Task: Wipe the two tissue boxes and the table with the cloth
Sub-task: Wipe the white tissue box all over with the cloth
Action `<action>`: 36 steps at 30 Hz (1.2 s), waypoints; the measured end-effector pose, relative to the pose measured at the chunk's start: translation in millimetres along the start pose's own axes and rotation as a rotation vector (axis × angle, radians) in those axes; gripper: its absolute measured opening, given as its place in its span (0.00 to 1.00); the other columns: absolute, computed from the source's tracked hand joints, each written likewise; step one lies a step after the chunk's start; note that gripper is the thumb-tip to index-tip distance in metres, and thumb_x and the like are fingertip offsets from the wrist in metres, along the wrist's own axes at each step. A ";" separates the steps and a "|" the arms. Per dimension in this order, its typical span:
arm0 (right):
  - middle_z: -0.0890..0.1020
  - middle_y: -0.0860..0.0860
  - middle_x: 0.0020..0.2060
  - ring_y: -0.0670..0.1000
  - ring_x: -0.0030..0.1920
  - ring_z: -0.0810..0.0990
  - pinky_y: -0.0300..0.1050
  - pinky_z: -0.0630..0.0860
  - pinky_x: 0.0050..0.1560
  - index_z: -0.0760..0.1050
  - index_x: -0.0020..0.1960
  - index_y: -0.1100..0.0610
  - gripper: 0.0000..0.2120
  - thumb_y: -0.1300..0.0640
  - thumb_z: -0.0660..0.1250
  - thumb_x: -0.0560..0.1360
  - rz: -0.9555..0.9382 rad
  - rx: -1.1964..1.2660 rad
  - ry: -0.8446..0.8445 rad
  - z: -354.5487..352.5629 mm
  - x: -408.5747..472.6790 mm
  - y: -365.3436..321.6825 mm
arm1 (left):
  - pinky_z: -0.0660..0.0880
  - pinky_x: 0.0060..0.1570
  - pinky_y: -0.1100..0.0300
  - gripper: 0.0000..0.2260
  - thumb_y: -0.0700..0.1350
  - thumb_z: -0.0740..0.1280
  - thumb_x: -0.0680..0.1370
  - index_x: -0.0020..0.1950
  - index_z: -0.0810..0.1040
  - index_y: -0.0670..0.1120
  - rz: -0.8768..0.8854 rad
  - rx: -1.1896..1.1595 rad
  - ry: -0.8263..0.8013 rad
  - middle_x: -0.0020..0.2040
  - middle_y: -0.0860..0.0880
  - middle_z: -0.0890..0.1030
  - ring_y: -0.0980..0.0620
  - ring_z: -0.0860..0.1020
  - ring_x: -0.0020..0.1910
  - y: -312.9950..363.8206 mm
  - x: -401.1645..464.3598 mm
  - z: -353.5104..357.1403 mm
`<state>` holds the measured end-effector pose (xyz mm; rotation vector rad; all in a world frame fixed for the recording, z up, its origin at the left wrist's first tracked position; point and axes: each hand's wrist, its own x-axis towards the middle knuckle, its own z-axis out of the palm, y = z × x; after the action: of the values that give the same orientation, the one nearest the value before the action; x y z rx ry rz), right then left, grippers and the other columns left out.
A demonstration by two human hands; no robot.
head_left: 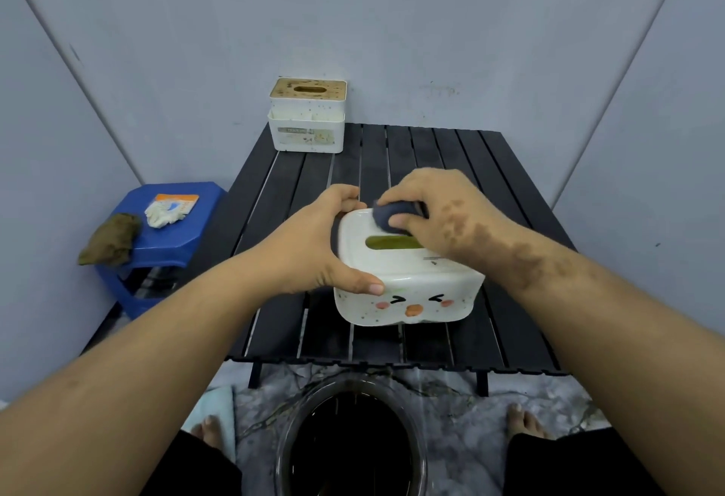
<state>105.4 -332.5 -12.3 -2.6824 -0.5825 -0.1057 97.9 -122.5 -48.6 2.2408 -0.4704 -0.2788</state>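
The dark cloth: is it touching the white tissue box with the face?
Touching. The head view shows the right hand pressing the dark cloth onto the box's top far edge.

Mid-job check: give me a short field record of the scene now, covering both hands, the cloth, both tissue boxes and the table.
left hand: grips the left side of the near box, steadying it
right hand: presses the cloth onto the near box's top, far edge
cloth: dark blue, bunched under the fingers
near tissue box: white, cartoon face toward the camera, slot on top, speckled
far tissue box: white with wood-coloured lid, back left corner of the table, speckled, untouched
table: black, slatted
blue stool: left of the table, holds a brown rag and white gloves
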 end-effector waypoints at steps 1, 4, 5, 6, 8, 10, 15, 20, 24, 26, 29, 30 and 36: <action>0.80 0.47 0.50 0.50 0.54 0.77 0.48 0.74 0.58 0.82 0.54 0.46 0.09 0.56 0.67 0.76 0.049 -0.043 0.032 2.0 3.6 3.5 | 0.65 0.60 0.71 0.59 0.56 0.86 0.57 0.81 0.56 0.54 0.000 0.001 0.002 0.71 0.64 0.71 0.60 0.70 0.69 0.3 0.7 0.5; 0.77 0.49 0.51 0.54 0.54 0.75 0.51 0.73 0.58 0.81 0.53 0.45 0.09 0.55 0.65 0.77 0.043 -0.037 0.039 14.4 8.8 -2.9 | 0.64 0.57 0.75 0.62 0.58 0.84 0.55 0.82 0.54 0.54 0.005 0.004 0.007 0.69 0.67 0.71 0.62 0.69 0.68 2.2 0.7 1.4; 0.76 0.49 0.52 0.54 0.55 0.74 0.51 0.72 0.59 0.80 0.56 0.45 0.10 0.55 0.65 0.77 -0.013 -0.018 0.012 19.2 8.5 -9.4 | 0.64 0.56 0.75 0.62 0.59 0.83 0.54 0.82 0.54 0.53 0.005 0.006 0.011 0.68 0.67 0.70 0.62 0.69 0.68 2.5 0.7 1.4; 0.76 0.50 0.53 0.54 0.55 0.74 0.51 0.72 0.59 0.80 0.58 0.46 0.12 0.55 0.65 0.78 -0.069 0.006 -0.010 21.2 7.4 -15.8 | 0.64 0.56 0.76 0.62 0.58 0.84 0.54 0.82 0.54 0.53 0.005 0.011 0.015 0.68 0.66 0.69 0.62 0.68 0.68 2.9 0.4 1.1; 0.77 0.50 0.54 0.52 0.55 0.75 0.49 0.71 0.58 0.80 0.59 0.46 0.12 0.56 0.65 0.77 -0.125 0.038 -0.040 13.9 4.6 -21.8 | 0.64 0.56 0.77 0.61 0.56 0.85 0.57 0.82 0.54 0.53 0.004 0.028 0.017 0.69 0.64 0.68 0.62 0.68 0.68 3.2 -0.1 0.6; 0.77 0.48 0.54 0.50 0.55 0.75 0.48 0.71 0.59 0.81 0.58 0.46 0.12 0.56 0.67 0.76 -0.126 -0.011 -0.082 0.1 4.4 -10.3 | 0.64 0.54 0.78 0.58 0.54 0.86 0.59 0.81 0.56 0.53 0.005 0.043 0.012 0.68 0.66 0.69 0.64 0.70 0.65 3.4 -1.0 0.3; 0.79 0.42 0.50 0.45 0.53 0.77 0.45 0.73 0.60 0.82 0.52 0.43 0.13 0.60 0.72 0.73 -0.037 0.030 -0.170 -36.3 -13.4 44.4 | 0.67 0.48 0.81 0.51 0.52 0.86 0.61 0.78 0.60 0.55 0.009 0.063 0.015 0.68 0.63 0.71 0.70 0.70 0.60 4.7 -1.6 2.7; 0.80 0.40 0.51 0.45 0.54 0.79 0.50 0.74 0.60 0.82 0.51 0.42 0.15 0.62 0.72 0.73 -0.031 0.153 -0.274 -49.2 -36.4 63.2 | 0.70 0.52 0.70 0.44 0.55 0.86 0.60 0.67 0.63 0.61 -0.013 0.112 0.021 0.65 0.58 0.73 0.59 0.73 0.63 5.3 -0.1 2.3; 0.80 0.40 0.49 0.44 0.52 0.79 0.51 0.75 0.59 0.82 0.50 0.41 0.14 0.59 0.73 0.72 0.002 0.150 -0.196 -51.2 -47.9 70.3 | 0.75 0.57 0.60 0.41 0.59 0.85 0.59 0.66 0.66 0.61 -0.023 0.143 -0.002 0.62 0.58 0.74 0.56 0.74 0.61 11.1 -1.1 0.1; 0.81 0.40 0.48 0.44 0.50 0.79 0.51 0.76 0.58 0.82 0.50 0.42 0.13 0.59 0.74 0.72 0.019 0.138 -0.172 -52.9 -56.5 71.8 | 0.74 0.63 0.50 0.41 0.65 0.82 0.57 0.65 0.67 0.66 -0.045 0.185 -0.005 0.62 0.59 0.73 0.49 0.72 0.63 13.8 -3.0 -0.2; 0.81 0.40 0.47 0.43 0.50 0.80 0.49 0.76 0.57 0.82 0.49 0.43 0.12 0.59 0.74 0.71 0.034 0.134 -0.165 -52.4 -70.1 69.4 | 0.69 0.65 0.47 0.36 0.62 0.82 0.61 0.64 0.69 0.68 -0.049 0.228 -0.007 0.62 0.64 0.71 0.47 0.67 0.65 19.6 -6.8 -0.8; 0.81 0.40 0.46 0.43 0.49 0.80 0.48 0.76 0.56 0.82 0.49 0.42 0.12 0.58 0.74 0.71 0.034 0.123 -0.156 -51.1 -73.0 67.1 | 0.68 0.65 0.48 0.34 0.60 0.82 0.63 0.65 0.69 0.67 -0.042 0.239 -0.005 0.60 0.66 0.70 0.48 0.67 0.65 21.9 -7.8 -1.2; 0.73 0.42 0.45 0.44 0.46 0.73 0.38 0.69 0.48 0.81 0.49 0.44 0.10 0.59 0.67 0.76 0.139 -0.017 -0.005 -31.9 -69.9 48.9 | 0.63 0.62 0.52 0.33 0.56 0.83 0.64 0.64 0.72 0.65 -0.050 0.247 0.001 0.62 0.65 0.70 0.50 0.64 0.66 31.5 -10.4 -2.4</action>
<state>62.2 -412.7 -11.3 -2.7308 -0.3969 -0.0660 81.7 -135.5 -22.5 2.4955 -0.4699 -0.2569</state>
